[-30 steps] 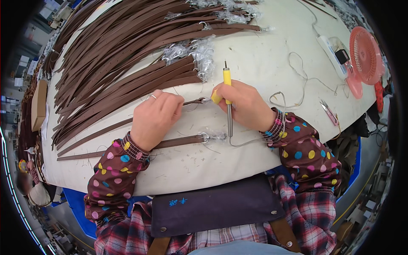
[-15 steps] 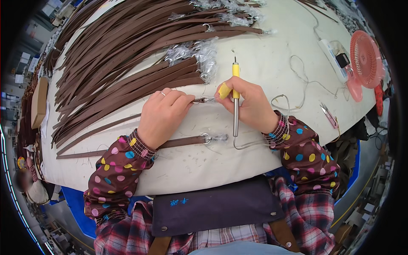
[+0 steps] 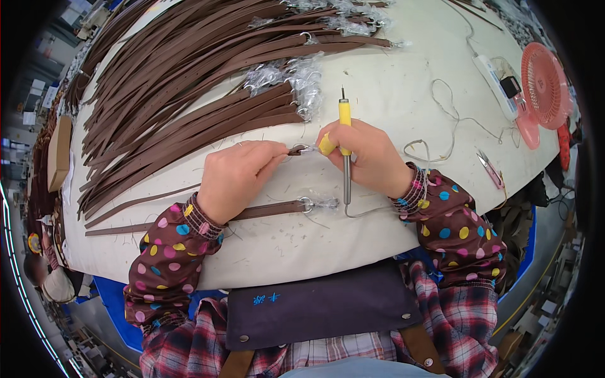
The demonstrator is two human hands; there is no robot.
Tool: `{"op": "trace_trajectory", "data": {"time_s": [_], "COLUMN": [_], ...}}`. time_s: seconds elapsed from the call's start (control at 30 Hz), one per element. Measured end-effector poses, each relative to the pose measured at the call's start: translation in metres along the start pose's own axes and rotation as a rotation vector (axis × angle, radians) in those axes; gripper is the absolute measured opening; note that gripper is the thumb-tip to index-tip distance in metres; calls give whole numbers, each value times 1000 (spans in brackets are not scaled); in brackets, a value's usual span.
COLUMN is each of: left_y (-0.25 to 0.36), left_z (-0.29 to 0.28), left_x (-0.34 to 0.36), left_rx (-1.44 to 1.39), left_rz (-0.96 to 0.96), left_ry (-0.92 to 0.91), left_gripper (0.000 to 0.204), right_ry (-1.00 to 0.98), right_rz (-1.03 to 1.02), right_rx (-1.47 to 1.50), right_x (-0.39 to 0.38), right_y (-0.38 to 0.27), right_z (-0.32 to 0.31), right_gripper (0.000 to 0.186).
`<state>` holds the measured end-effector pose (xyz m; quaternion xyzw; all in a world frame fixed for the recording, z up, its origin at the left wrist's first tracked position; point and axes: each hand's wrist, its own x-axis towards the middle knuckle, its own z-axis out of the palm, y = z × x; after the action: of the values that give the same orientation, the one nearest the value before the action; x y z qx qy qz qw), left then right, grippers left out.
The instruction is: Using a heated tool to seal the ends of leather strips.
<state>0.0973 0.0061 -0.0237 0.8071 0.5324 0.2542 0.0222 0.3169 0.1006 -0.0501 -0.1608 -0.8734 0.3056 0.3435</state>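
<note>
My left hand (image 3: 236,176) pinches the metal-ringed end of a brown strap (image 3: 296,150) between thumb and fingers, just above the bench (image 3: 391,88). My right hand (image 3: 365,157) is wrapped tight round a yellow-handled tool (image 3: 345,120), held upright, tip pointing away from me, right beside that strap end. Second strap (image 3: 265,210) lies flat just below both hands, ring end wrapped in clear plastic. Heap of brown straps (image 3: 189,82) behind. Pink fan (image 3: 545,85) far right; small scissors (image 3: 490,167) near my right wrist.

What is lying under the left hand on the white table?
Under the left hand a brown leather strap end with a metal ring sticks out between its fingertips. The strap's run beneath the palm is covered, so it cannot be seen.
</note>
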Motion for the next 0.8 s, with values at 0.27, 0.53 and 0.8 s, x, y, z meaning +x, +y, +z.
{"op": "trace_trajectory", "data": {"time_s": [0.27,0.53,0.8], "left_y": [-14,-24,-1], "left_z": [-36,-77,0], "left_x": [-13,-13,24], "left_rx": [-778,-194,-531], "left_rz": [-275,-350,-272], "left_ry": [-374,-516,-375], "left_gripper": [13,11,31], "right_ry": [-142,-65,-115], "right_rz": [-56,37,87], "right_rx": [-131,-77,-250], "right_x": [-5,2,-2], "right_y": [18,9,7], "right_z": [-5,-8,-3], "right_gripper": [26,25,24]}}
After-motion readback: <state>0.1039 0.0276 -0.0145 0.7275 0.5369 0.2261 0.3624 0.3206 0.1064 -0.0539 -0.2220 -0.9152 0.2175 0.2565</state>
